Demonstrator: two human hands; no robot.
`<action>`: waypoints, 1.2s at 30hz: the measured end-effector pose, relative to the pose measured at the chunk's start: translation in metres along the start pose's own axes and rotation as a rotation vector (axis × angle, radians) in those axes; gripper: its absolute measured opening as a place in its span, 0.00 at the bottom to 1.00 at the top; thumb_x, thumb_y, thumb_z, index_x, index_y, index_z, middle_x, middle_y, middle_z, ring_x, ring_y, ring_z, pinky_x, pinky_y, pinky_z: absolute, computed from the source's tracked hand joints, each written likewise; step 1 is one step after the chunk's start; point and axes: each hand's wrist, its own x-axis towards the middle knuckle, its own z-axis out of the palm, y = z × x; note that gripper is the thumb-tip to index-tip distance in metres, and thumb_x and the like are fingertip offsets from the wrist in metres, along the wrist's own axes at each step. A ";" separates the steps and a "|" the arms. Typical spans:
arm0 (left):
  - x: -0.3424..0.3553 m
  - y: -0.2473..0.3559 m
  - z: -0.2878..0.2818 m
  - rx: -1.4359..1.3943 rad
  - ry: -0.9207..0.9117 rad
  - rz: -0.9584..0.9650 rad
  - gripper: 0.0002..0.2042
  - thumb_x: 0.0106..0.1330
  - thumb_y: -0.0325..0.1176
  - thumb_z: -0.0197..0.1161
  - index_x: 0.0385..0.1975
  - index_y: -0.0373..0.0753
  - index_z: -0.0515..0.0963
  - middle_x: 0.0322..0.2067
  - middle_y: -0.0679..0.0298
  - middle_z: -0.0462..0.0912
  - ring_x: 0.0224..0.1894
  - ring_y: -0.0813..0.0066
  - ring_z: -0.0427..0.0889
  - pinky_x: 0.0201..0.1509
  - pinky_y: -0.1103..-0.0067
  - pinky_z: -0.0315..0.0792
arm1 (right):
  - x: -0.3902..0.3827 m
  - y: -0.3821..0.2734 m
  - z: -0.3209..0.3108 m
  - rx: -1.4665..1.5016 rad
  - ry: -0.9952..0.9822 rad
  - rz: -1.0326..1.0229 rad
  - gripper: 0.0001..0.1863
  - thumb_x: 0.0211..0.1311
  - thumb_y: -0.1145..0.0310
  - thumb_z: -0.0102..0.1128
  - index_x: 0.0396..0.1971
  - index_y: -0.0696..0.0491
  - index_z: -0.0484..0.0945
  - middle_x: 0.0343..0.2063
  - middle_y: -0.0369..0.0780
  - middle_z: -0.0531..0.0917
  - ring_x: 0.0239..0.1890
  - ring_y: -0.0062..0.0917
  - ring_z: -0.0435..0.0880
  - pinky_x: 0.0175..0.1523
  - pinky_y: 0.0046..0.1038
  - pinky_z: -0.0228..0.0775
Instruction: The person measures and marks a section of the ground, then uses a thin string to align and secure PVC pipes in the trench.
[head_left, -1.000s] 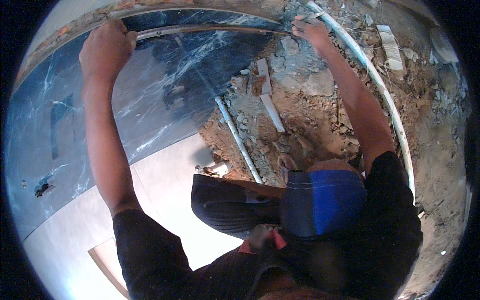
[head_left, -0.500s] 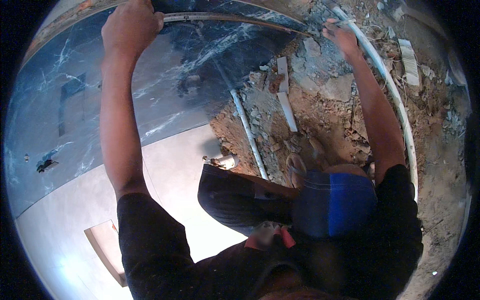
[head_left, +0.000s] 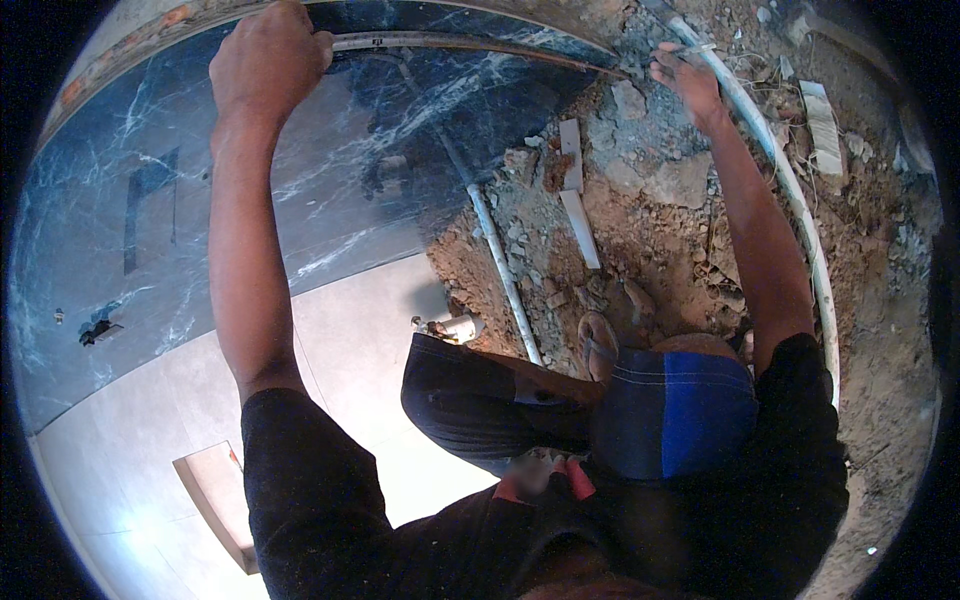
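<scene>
My left hand (head_left: 268, 65) is closed in a fist at the near end of a long, narrow metal bar (head_left: 470, 44), at the upper left. The bar runs rightward along a dark blue, white-veined marble-look panel (head_left: 330, 190), and its far tip lies by the rubble. At the upper right, my right hand (head_left: 690, 85) has its fingers bent together beside a pale pipe (head_left: 770, 140). A thin light piece shows at its fingertips, too small to name. The left palm and the grip on the bar are hidden from above.
Broken rubble and reddish soil (head_left: 690, 230) spread on the right. A thinner pale pipe (head_left: 505, 270) and narrow white strips (head_left: 578, 228) lie across them. A ribbed pale block (head_left: 822, 128) sits beyond the curved pipe. A sandalled foot (head_left: 600, 345) is below, near a pale wall (head_left: 350, 330).
The view has shifted slightly, so everything sits a little lower and to the right. Both hands keep about the same places relative to the bar and the pipe.
</scene>
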 end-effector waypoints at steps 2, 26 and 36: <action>-0.001 -0.001 -0.001 -0.001 -0.008 -0.003 0.13 0.56 0.47 0.60 0.29 0.43 0.78 0.29 0.55 0.81 0.35 0.54 0.80 0.39 0.64 0.73 | 0.000 0.000 0.001 -0.036 0.004 0.003 0.14 0.64 0.68 0.51 0.46 0.59 0.72 0.44 0.45 0.77 0.45 0.30 0.78 0.52 0.28 0.75; 0.002 0.001 0.003 -0.018 0.002 -0.070 0.11 0.53 0.43 0.62 0.29 0.44 0.80 0.30 0.56 0.82 0.36 0.56 0.81 0.40 0.66 0.74 | 0.016 0.019 0.001 -0.032 -0.037 -0.091 0.14 0.62 0.69 0.54 0.45 0.60 0.75 0.39 0.42 0.80 0.39 0.28 0.81 0.49 0.28 0.77; 0.003 0.008 -0.007 0.000 -0.064 -0.102 0.11 0.54 0.43 0.62 0.29 0.44 0.80 0.30 0.56 0.82 0.37 0.57 0.81 0.40 0.66 0.73 | 0.016 0.030 0.025 -0.028 -0.158 -0.080 0.20 0.65 0.66 0.49 0.54 0.60 0.66 0.48 0.45 0.74 0.48 0.32 0.78 0.54 0.30 0.75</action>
